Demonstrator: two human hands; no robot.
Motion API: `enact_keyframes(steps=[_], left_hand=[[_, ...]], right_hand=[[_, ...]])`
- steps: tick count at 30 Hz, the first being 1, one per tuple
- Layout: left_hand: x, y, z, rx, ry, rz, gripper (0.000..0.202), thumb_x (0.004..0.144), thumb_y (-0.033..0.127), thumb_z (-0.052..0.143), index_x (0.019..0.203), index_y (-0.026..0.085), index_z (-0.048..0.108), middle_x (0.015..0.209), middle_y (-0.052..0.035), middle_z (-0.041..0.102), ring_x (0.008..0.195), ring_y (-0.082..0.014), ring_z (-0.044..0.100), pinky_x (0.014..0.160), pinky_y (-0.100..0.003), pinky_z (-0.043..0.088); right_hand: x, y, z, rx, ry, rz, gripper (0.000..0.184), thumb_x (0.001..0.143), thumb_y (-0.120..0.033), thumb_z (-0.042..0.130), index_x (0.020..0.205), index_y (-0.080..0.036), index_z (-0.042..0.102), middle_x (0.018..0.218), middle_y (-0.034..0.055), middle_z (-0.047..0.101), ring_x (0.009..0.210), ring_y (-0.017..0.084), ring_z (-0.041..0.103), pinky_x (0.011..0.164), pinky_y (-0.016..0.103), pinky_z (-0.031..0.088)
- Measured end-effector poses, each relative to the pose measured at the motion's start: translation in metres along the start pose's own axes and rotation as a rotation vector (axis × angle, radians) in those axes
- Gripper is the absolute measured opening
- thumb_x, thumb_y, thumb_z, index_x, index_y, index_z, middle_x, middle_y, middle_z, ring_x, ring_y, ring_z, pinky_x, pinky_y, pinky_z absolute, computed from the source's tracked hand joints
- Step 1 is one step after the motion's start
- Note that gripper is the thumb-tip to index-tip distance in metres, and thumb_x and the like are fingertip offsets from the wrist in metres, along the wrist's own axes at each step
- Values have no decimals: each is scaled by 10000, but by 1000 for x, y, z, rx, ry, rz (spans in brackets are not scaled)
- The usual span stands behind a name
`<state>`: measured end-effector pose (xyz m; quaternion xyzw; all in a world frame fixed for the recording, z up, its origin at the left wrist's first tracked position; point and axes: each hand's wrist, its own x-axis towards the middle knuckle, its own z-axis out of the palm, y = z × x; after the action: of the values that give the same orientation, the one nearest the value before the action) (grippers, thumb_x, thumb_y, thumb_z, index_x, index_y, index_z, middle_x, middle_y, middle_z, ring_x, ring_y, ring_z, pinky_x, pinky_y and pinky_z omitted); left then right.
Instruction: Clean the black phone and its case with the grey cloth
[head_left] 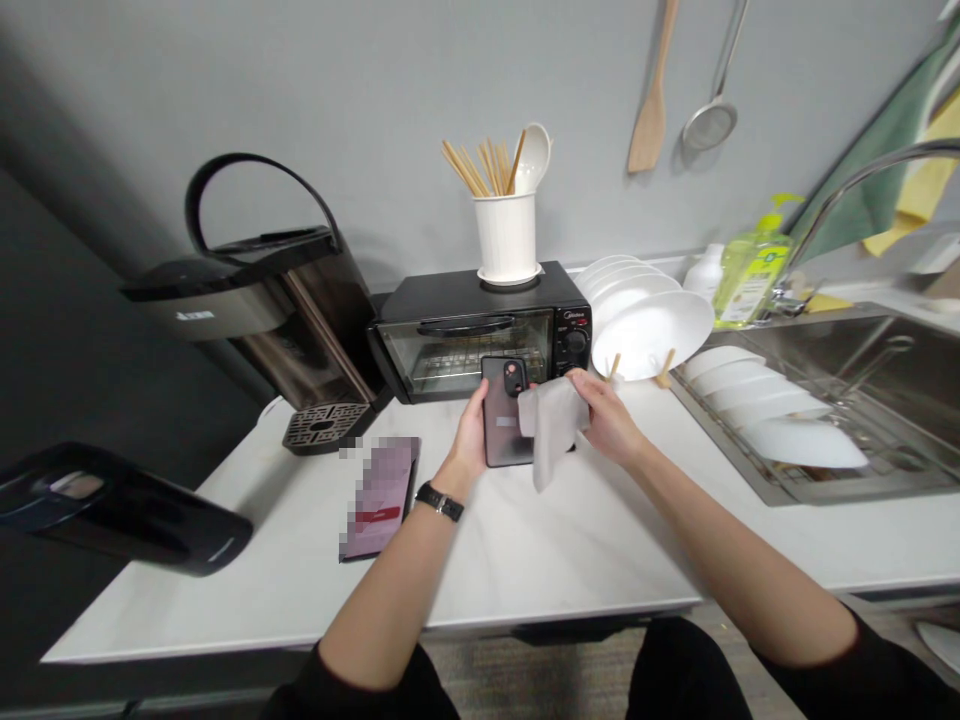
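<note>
My left hand (472, 435) grips a smartphone (504, 425) upright in a dark translucent case, with its camera bump at the top and its back facing me. My right hand (607, 420) pinches a grey cloth (551, 425), which lies against the phone's right side and hangs down below it. A black watch (439, 501) sits on my left wrist. On the white counter (525, 560) to the left of my hands lies a second phone (379, 497), its screen blurred out.
A black toaster oven (480, 335) stands just behind my hands, with a white holder of wooden chopsticks (505, 235) on top. White plates (649, 325) stand in a rack to the right. Further right, a steel sink (817, 400) holds white dishes. A dark appliance (255, 310) stands at the left.
</note>
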<state>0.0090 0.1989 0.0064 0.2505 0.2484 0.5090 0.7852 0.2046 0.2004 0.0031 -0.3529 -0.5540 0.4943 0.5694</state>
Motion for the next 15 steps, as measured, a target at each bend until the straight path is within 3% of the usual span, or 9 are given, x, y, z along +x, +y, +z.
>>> enact_keyframes(steps=[5,8,10,12,15], left_hand=[[0,-7,2,99,-48,-137,623,1049,634,369,1347,191,689,1007,-125,816,797,-241,787,767,-353,632],[-1,-9,3,157,-28,-119,672,1053,648,306,1293,171,713,1035,-146,810,725,-216,768,686,-325,622],[0,-12,4,167,-32,-114,697,1051,658,292,1247,152,731,1024,-153,809,713,-213,761,664,-318,617],[1,-16,4,171,-39,-143,708,1039,678,315,1208,141,744,960,-148,810,721,-224,766,674,-325,621],[5,-24,3,197,1,-164,664,1022,683,396,1159,143,756,865,-123,804,713,-228,771,679,-322,620]], right_hand=[[6,9,-9,-153,218,-203,428,956,-683,529,877,-263,507,740,-44,429,667,147,458,615,262,420],[2,8,-13,-300,313,-330,353,1029,-602,463,933,-265,509,757,-38,447,690,154,476,661,279,434],[-4,7,-13,-413,280,-385,306,1050,-552,450,989,-265,535,777,-25,526,705,164,540,687,297,465],[-9,7,-9,-537,165,-418,274,1049,-508,479,1040,-261,599,845,3,647,760,183,639,739,319,517],[-14,11,-3,-703,-41,-460,290,1040,-462,511,1167,-267,685,1144,55,769,1043,246,741,950,391,572]])
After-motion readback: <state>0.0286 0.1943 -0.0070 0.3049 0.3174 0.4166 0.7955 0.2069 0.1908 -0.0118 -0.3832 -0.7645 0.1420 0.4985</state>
